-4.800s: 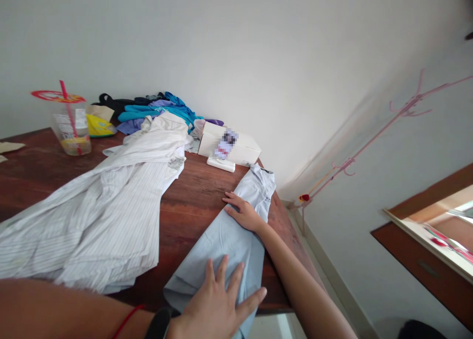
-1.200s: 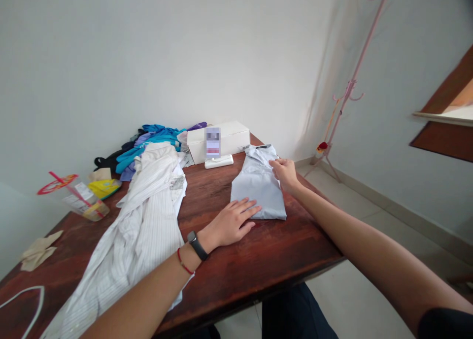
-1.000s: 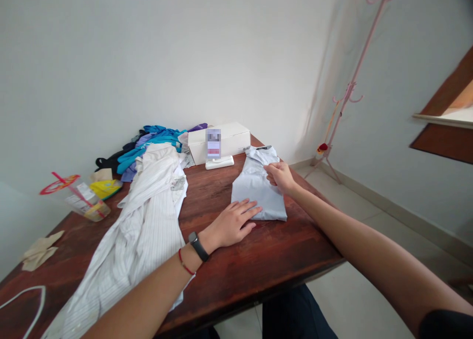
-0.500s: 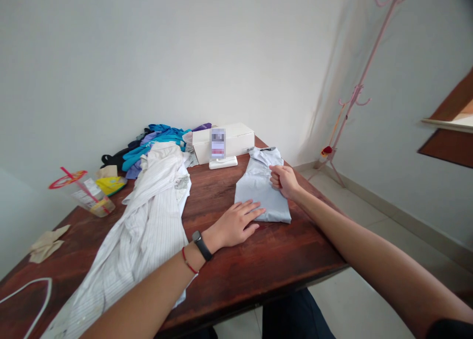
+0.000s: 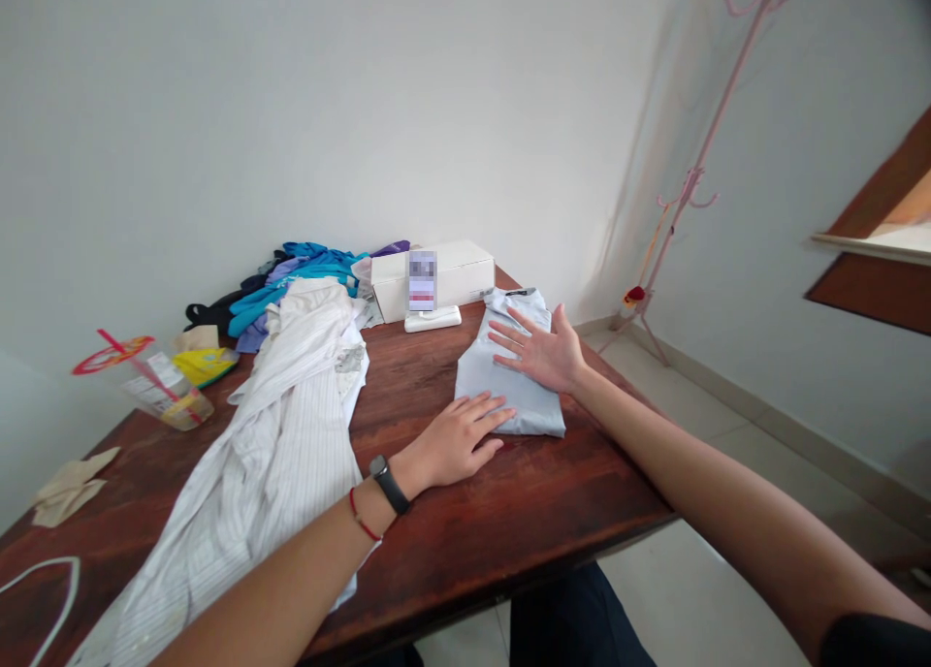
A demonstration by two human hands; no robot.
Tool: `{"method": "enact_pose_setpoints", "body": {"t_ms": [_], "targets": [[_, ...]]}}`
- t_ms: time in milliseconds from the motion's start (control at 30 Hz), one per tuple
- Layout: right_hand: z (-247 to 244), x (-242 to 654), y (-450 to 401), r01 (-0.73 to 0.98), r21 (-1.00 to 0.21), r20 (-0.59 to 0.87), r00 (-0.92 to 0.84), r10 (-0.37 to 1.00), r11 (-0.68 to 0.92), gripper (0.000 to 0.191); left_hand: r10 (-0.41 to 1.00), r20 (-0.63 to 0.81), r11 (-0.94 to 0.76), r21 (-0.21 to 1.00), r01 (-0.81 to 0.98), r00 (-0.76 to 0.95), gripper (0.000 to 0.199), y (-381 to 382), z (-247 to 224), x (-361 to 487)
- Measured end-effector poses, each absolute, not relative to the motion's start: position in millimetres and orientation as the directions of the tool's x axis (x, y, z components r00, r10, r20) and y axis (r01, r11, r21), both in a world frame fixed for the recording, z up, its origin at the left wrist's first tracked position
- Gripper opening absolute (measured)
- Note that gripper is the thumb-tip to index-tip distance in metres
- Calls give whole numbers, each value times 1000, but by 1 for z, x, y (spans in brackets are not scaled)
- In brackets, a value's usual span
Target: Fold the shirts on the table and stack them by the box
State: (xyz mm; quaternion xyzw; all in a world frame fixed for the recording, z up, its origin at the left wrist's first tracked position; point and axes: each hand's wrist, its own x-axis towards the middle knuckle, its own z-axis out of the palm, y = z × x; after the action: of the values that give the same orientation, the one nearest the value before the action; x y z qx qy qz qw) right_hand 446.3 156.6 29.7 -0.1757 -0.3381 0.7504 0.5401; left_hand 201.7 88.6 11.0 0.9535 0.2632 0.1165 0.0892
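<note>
A light grey folded shirt [image 5: 528, 410] lies on the dark wooden table [image 5: 465, 531], its collar end toward the wall. My left hand [image 5: 460, 439] rests flat with spread fingers on the shirt's near left corner. Above the middle of the shirt is my right hand [image 5: 542, 349], its fingers spread and the palm turned up and leftward; nothing is in it. Whether that hand touches the cloth, I cannot tell. Left of my hands a white striped garment [image 5: 291, 434] stretches loosely from the pile to the near table edge.
Blue, purple and black clothes [image 5: 291, 284] are heaped by the wall. A white box [image 5: 465, 269] stands behind a phone [image 5: 422, 281] on a white stand [image 5: 433, 319]. At left are a plastic cup [image 5: 164, 391], a yellow packet [image 5: 208, 365] and a white cable [image 5: 69, 589]. A pink rack [image 5: 690, 177] stands right.
My right hand has opened from a closed fist and turned its palm upward over the shirt. My left hand stays on the shirt's near corner. The view has shifted slightly.
</note>
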Motion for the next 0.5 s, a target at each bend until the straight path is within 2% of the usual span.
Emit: {"method": "enact_pose_setpoints", "body": {"t_ms": [300,433,500], "targets": [[31,446,154,-662,-715,130,-444,887,-226,87,525,183,-845,231,482,831,51,89,10,202],[27,446,157,-592,-790,156,-448,880,-161,92,522,181,-847,227,481,833,51,89,10,202],[24,446,159,-488,-868,157,-448,880,-93,93,523,176,-846,226,483,834,50,89,11,202]]}}
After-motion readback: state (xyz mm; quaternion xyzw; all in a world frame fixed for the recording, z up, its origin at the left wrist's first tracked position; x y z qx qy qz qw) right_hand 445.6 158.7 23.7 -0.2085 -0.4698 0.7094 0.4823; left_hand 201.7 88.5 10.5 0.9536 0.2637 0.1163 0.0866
